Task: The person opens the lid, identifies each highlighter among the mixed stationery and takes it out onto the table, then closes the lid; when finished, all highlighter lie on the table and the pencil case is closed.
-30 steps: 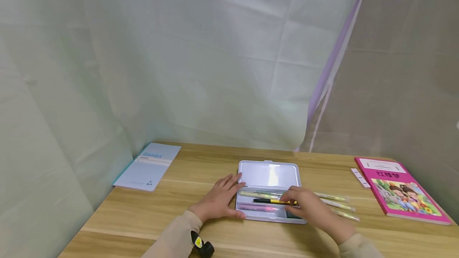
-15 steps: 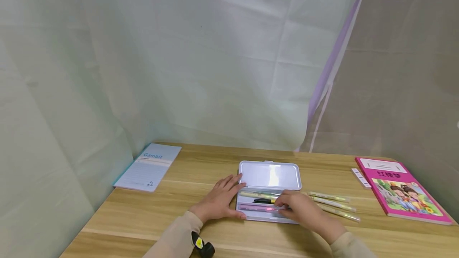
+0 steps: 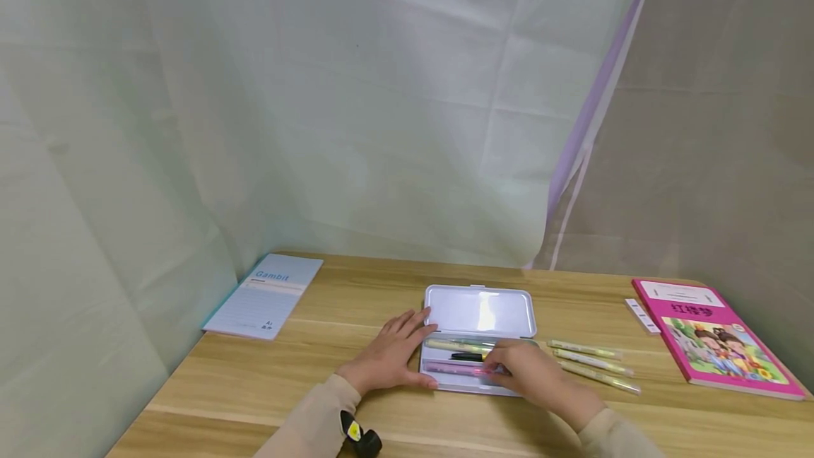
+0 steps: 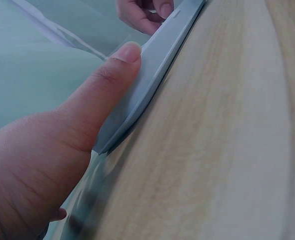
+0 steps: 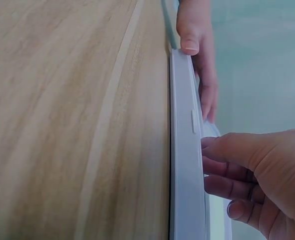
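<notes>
An opened white pencil case (image 3: 482, 309) lies on the table with its lid folded back. My left hand (image 3: 389, 353), fingers spread, rests along the case's left side. Its thumb (image 4: 122, 55) touches the rim at the near corner. My right hand (image 3: 524, 372) reaches into the right part of the tray with bent fingers (image 5: 227, 187); the near wall hides the fingertips, and I cannot tell what they grip. Beside them lie a pink pen (image 3: 451, 369) and a black-and-yellow pen (image 3: 467, 357). A pale yellow pen (image 3: 448, 345) lies along the tray's back.
Several pale yellow clear-capped pens (image 3: 594, 362) lie right of the case. A pink picture book (image 3: 718, 338) lies at the far right, with a small white strip (image 3: 642, 316) next to it. A light blue notebook (image 3: 263, 297) lies at the left. A pale curtain (image 3: 381, 126) hangs behind the table.
My right hand has shifted left along the tray, from the yellow part of the black-and-yellow pen toward the pink pen's right end. The left hand and the case keep their places.
</notes>
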`<move>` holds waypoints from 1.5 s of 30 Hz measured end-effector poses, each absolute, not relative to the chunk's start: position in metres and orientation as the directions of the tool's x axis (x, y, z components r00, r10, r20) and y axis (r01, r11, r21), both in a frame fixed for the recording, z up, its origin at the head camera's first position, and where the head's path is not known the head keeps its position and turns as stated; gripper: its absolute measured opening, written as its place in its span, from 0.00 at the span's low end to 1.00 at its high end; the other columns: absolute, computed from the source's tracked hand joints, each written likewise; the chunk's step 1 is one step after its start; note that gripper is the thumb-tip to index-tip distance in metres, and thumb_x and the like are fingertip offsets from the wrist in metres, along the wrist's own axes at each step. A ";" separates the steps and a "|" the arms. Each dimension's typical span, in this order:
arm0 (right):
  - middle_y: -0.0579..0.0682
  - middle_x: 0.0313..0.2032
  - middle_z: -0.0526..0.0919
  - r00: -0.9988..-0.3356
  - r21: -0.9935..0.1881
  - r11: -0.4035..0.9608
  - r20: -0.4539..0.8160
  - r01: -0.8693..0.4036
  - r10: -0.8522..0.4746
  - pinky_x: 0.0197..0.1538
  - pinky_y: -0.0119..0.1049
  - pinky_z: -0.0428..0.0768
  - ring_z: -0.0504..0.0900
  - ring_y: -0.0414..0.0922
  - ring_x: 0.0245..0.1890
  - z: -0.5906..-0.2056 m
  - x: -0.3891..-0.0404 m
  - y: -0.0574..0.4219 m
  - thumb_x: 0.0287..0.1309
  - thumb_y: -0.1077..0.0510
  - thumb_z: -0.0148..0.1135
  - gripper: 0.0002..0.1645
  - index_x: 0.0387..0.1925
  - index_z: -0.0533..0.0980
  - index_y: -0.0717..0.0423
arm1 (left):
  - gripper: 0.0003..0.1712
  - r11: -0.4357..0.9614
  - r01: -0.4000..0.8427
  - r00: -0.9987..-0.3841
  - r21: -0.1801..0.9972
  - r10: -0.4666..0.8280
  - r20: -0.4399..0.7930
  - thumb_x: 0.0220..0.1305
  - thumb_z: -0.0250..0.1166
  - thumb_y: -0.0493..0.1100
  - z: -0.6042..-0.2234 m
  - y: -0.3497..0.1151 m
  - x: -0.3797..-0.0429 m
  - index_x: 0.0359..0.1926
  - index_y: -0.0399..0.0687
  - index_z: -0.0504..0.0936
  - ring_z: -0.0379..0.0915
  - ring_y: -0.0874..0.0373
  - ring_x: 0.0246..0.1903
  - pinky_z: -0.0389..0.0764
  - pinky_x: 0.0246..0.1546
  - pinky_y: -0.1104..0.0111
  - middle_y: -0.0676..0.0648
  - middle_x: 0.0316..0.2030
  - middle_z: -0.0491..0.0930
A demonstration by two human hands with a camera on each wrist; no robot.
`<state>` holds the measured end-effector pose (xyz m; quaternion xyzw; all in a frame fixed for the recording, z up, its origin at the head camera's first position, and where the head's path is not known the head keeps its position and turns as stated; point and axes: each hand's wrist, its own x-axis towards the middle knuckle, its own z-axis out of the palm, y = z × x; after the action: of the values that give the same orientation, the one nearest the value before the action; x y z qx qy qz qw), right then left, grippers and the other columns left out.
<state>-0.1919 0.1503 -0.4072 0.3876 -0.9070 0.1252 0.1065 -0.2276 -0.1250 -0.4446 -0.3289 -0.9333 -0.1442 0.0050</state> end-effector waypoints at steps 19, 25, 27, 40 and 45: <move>0.37 0.26 0.78 -0.698 -0.140 0.689 0.258 -0.711 -0.668 0.29 0.24 0.75 0.75 0.30 0.27 -0.409 -0.193 0.147 0.46 0.59 0.73 0.04 0.26 0.84 0.48 | 0.56 0.735 0.623 -0.778 0.268 0.617 0.118 0.47 0.65 0.74 -0.445 -0.125 -0.227 0.72 0.56 0.59 0.45 0.41 0.74 0.54 0.71 0.45 0.48 0.77 0.45; 0.37 0.27 0.76 -0.690 -0.099 0.691 0.253 -0.716 -0.679 0.30 0.24 0.75 0.74 0.30 0.27 -0.411 -0.195 0.147 0.46 0.58 0.73 0.05 0.24 0.82 0.47 | 0.56 0.735 0.625 -0.777 0.263 0.618 0.122 0.47 0.65 0.74 -0.444 -0.125 -0.227 0.72 0.55 0.60 0.46 0.41 0.74 0.54 0.71 0.45 0.48 0.76 0.46; 0.37 0.27 0.76 -0.682 -0.087 0.686 0.252 -0.723 -0.687 0.30 0.23 0.75 0.74 0.30 0.28 -0.412 -0.195 0.147 0.46 0.58 0.73 0.05 0.24 0.82 0.46 | 0.56 0.737 0.623 -0.779 0.261 0.615 0.121 0.46 0.65 0.74 -0.443 -0.125 -0.227 0.72 0.55 0.60 0.47 0.41 0.73 0.55 0.71 0.45 0.48 0.76 0.46; 0.38 0.28 0.73 -0.643 -0.069 0.656 0.296 -0.752 -0.706 0.31 0.24 0.75 0.72 0.32 0.30 -0.412 -0.194 0.148 0.48 0.58 0.72 0.08 0.27 0.78 0.47 | 0.56 0.737 0.618 -0.781 0.274 0.614 0.113 0.46 0.65 0.75 -0.445 -0.125 -0.227 0.72 0.56 0.59 0.46 0.41 0.74 0.55 0.71 0.45 0.48 0.77 0.46; 0.38 0.29 0.75 -0.670 -0.081 0.681 0.291 -0.728 -0.682 0.33 0.26 0.77 0.73 0.32 0.31 -0.407 -0.193 0.150 0.50 0.58 0.71 0.08 0.27 0.77 0.47 | 0.56 0.736 0.618 -0.781 0.275 0.614 0.114 0.47 0.65 0.74 -0.445 -0.125 -0.227 0.72 0.56 0.59 0.46 0.41 0.74 0.55 0.71 0.44 0.48 0.77 0.46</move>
<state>-0.1933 0.1496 -0.4071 0.3880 -0.9089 0.0955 0.1193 -0.2275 -0.1253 -0.4448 -0.3306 -0.9316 -0.1506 0.0078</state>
